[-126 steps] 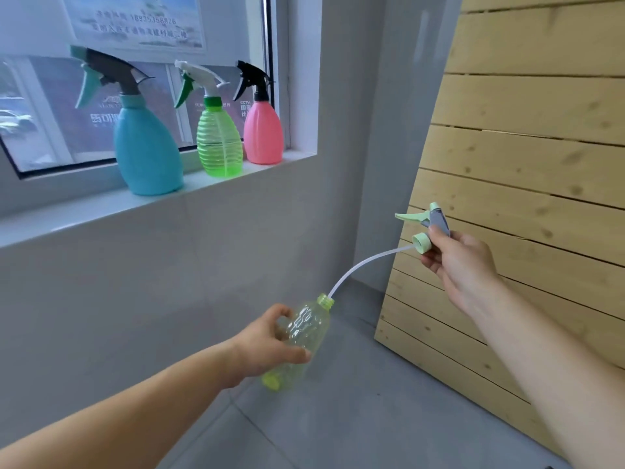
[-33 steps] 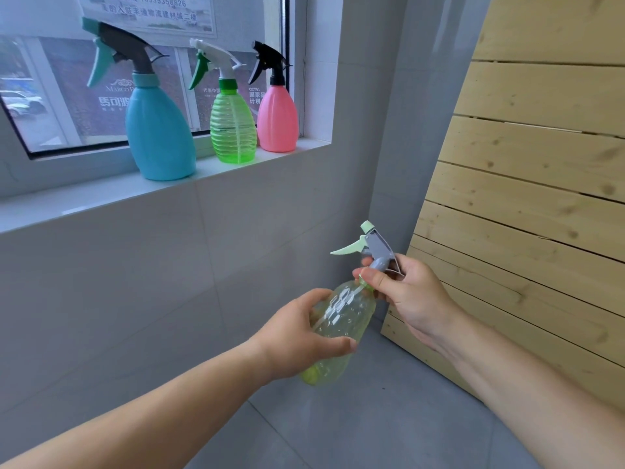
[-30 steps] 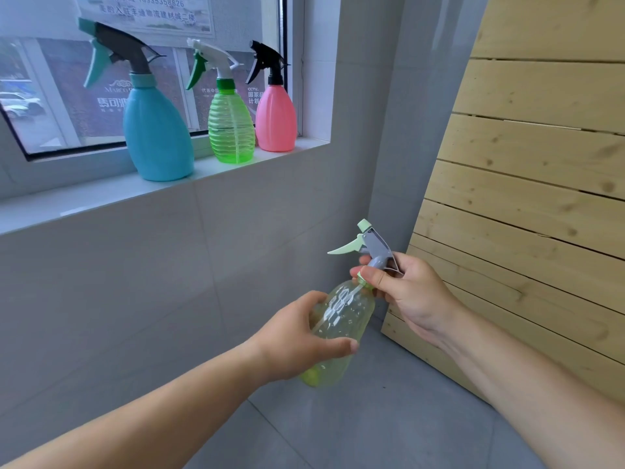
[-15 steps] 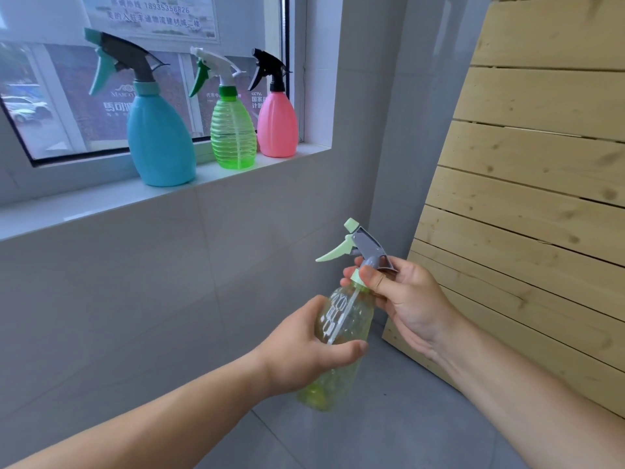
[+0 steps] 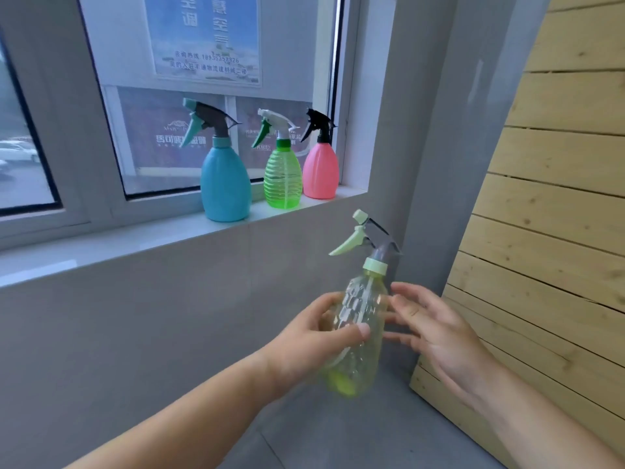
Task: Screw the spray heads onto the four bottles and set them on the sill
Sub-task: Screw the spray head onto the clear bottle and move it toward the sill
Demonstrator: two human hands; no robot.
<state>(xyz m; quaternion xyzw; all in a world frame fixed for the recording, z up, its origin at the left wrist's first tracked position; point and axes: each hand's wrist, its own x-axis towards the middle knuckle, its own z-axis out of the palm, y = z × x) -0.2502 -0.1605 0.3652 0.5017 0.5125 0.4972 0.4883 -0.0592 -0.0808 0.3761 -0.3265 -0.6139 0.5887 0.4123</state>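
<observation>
My left hand (image 5: 316, 346) grips a clear yellow bottle (image 5: 363, 336) around its body and holds it upright below the sill. A grey spray head with a pale green trigger and collar (image 5: 368, 243) sits on the bottle's neck. My right hand (image 5: 436, 333) is just right of the bottle, fingers spread, fingertips near its side, holding nothing. On the white sill (image 5: 135, 245) stand three bottles with spray heads: a blue one (image 5: 225, 184), a green ribbed one (image 5: 282, 179) and a pink one (image 5: 320, 172).
A window (image 5: 162, 96) with a poster rises behind the sill. A grey tiled wall (image 5: 135, 333) drops below it. A slatted wooden panel (image 5: 554, 231) leans at the right. The sill left of the blue bottle is bare.
My right hand has let go of the spray head and opened beside the bottle. The bottle has been lifted upright and higher, and the view has tilted up toward the window.
</observation>
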